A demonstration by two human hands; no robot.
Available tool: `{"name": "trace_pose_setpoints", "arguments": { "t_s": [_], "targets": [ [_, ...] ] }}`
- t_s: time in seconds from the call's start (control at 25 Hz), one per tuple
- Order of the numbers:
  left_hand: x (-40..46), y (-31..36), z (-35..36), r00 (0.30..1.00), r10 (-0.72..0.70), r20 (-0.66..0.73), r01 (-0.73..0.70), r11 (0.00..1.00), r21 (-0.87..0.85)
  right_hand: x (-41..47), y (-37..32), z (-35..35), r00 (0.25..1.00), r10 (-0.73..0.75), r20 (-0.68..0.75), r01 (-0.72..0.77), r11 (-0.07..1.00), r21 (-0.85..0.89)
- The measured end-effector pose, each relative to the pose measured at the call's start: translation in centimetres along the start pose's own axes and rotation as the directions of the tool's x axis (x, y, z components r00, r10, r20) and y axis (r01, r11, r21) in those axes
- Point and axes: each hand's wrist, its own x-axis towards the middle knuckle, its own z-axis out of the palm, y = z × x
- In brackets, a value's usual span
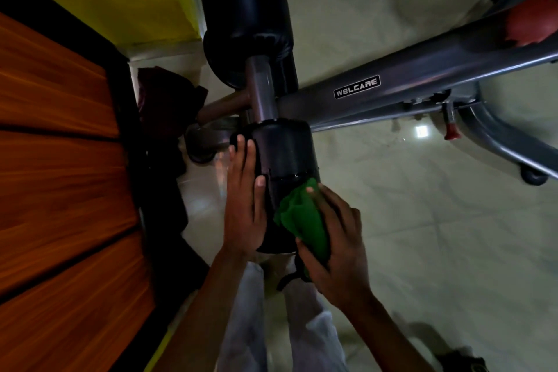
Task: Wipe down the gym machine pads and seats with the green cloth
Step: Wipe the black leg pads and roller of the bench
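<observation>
Right hand [335,238], bunched green cloth [303,220]

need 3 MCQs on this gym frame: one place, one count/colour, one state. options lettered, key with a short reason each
1. Where is the green cloth?
A. Pressed on the near roller pad by the right hand
B. Lying on the floor
C. Draped over the grey frame beam

2. How many black roller pads show on the crossbar?
A. One
B. Two
C. Four

3. What is the left hand doing?
A. Hanging idle
B. Gripping the red knob
C. Lying flat against the near pad's side

Key:
1 A, the right hand's fingers hold the cloth against the pad.
2 B, the near pad and the far roller pad sit on either side of the beam.
3 C, its fingers lie straight along the pad.
</observation>
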Motion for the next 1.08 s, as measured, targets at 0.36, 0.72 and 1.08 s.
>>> {"name": "trace_pose_setpoints", "arguments": {
  "t_s": [0.36,0.72,1.08],
  "targets": [
    [0.0,-1.3,0.4,0.988,-0.122,-0.09,0.096,0.963,-0.253,12.6,-4.9,3.0,0.977,-0.195,0.089,0.213,0.846,-0.488],
    [0.3,-0.7,-0.7,0.998,-0.059,-0.032,0.057,0.995,-0.078,-0.5,0.3,1.0,0.989,-0.13,0.074,0.14,0.978,-0.154],
    [0.8,1.4,1.4,0.999,0.048,-0.005,-0.046,0.977,0.209,2.6,2.2,-1.4,0.962,0.229,-0.15,-0.167,0.926,0.339]
  ]
}}
